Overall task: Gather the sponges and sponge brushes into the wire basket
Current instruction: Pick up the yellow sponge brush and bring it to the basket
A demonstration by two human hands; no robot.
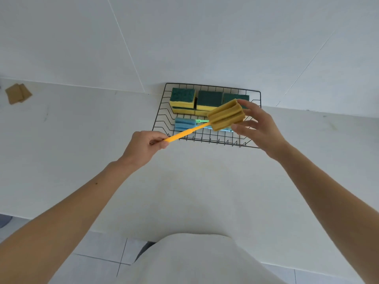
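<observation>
A black wire basket sits on the white counter against the wall. Several green-and-yellow sponges are stacked along its back. A blue sponge brush lies in its front part, with a green handle beside it. My left hand is shut on the orange handle of a yellow sponge brush, held tilted above the basket. My right hand is at the brush's sponge head, fingers spread, fingertips touching its far end.
Two brown flat pads lie far left on the counter near the wall. The counter's front edge runs just before my body, with tiled floor below.
</observation>
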